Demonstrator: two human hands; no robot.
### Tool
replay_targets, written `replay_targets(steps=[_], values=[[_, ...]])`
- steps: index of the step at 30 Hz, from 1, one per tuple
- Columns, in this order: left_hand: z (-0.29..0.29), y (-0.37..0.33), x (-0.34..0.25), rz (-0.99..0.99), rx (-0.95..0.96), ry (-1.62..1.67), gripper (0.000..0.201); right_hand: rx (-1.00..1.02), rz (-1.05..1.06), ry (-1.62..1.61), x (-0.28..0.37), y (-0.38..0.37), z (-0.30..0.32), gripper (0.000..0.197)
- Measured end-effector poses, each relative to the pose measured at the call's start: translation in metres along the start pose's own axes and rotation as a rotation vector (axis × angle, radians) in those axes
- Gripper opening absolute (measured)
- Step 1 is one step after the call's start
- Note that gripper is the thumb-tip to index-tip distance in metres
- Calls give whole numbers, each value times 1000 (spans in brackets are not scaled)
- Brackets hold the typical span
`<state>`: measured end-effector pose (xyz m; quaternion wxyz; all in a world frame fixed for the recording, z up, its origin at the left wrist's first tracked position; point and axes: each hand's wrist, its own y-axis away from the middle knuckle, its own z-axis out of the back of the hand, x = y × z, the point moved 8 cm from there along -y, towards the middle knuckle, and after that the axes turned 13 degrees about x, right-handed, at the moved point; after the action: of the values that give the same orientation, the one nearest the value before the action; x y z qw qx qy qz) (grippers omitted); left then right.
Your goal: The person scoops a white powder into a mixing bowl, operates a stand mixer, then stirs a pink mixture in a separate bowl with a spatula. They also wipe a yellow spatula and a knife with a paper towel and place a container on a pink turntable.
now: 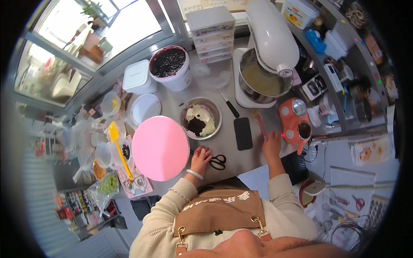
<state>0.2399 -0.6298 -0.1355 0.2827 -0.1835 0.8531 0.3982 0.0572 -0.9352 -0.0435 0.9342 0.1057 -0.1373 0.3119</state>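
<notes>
My right hand (271, 145) is closed on the handle of a pink spatula (260, 125) that lies on the counter, its pale head pointing away from me. My left hand (201, 160) rests with loosely bent, parted fingers between a round pink disc (160, 148) and black-handled scissors (218, 162); the scissors' blades are hidden by it. Beyond, a steel bowl (220, 121) holds white cream (208, 115) and a dark fruit-like filling (196, 125). To its right lie a black phone (243, 133) and a black-handled knife (232, 108).
A white stand mixer (273, 38) with a pale mixture stands at the back right. An orange two-cup appliance (294, 118) is right of my hand. Behind are a tub of dark filling (176, 77) and a white lidded tub (138, 79). A yellow spatula (117, 142) lies left.
</notes>
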Motion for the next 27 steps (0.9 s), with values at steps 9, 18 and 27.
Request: replay_targets(steps=[9,18,27], values=[[-24,-51,-11,-220,-52,114,20,71,-19,133,-58,0,-50,35],[-31,-38,15,-259,-24,115,21,388,48,-422,-99,11,-78,24],[-20,13,49,-179,153,-162,23,656,206,-869,-88,58,17,22]])
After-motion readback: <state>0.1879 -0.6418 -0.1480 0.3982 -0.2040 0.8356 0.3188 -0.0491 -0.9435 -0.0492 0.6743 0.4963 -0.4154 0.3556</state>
